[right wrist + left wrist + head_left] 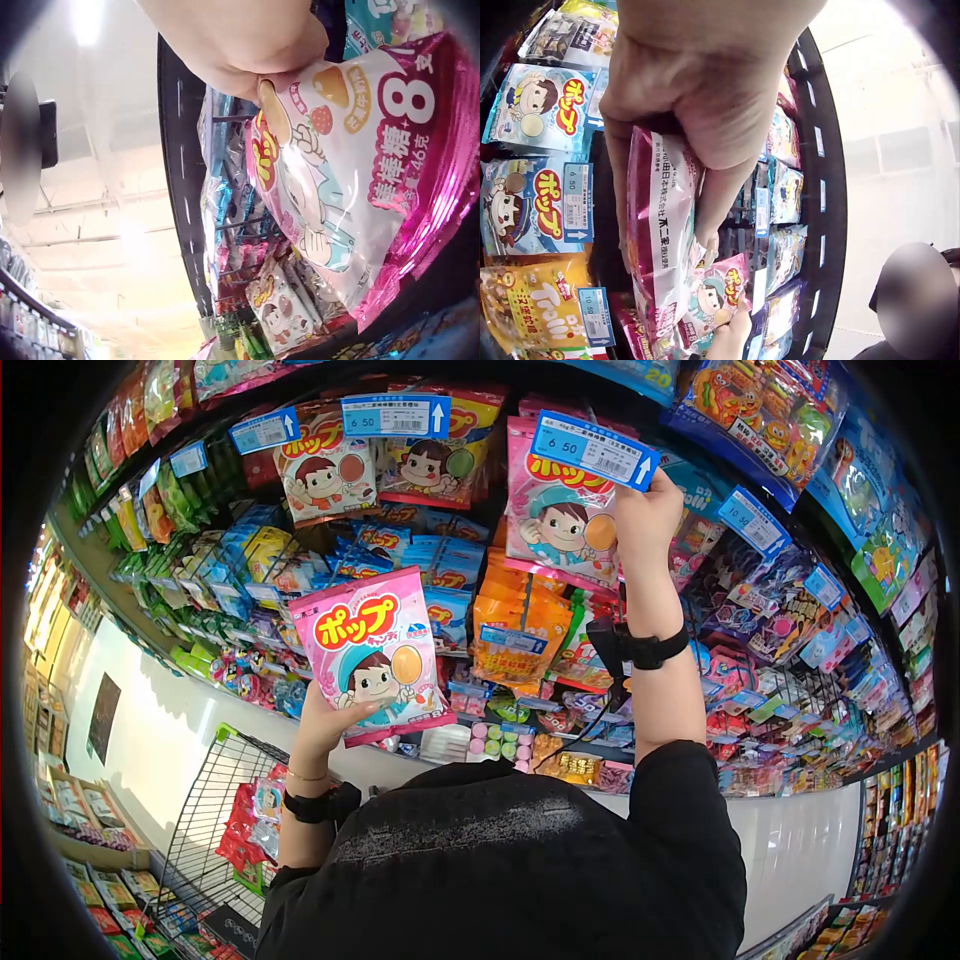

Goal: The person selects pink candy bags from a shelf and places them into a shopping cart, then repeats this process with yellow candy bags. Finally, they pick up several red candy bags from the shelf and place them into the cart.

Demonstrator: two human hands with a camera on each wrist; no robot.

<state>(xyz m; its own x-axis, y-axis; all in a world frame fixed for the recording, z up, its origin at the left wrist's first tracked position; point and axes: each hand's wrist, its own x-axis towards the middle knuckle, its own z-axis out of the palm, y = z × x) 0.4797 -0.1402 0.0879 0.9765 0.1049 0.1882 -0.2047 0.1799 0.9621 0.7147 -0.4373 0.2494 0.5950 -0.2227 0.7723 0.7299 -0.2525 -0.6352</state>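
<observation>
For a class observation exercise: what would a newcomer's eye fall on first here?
Probably the pink lollipop bag held up in the left hand, centre-left in the head view. Next, upper right, the right hand grips a matching bag, partly covered by a blue price tag.

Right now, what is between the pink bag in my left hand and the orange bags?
In the head view, blue bags hang between the pink bag and the orange bags.

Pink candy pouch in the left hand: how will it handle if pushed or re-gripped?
Probably light: one hand holds the pouch up by its lower part. Semi-floppy, I'd guess: it looks like thin film, yet stays spread without folding over. The glossy surface may slip under a loose pinch.
</observation>
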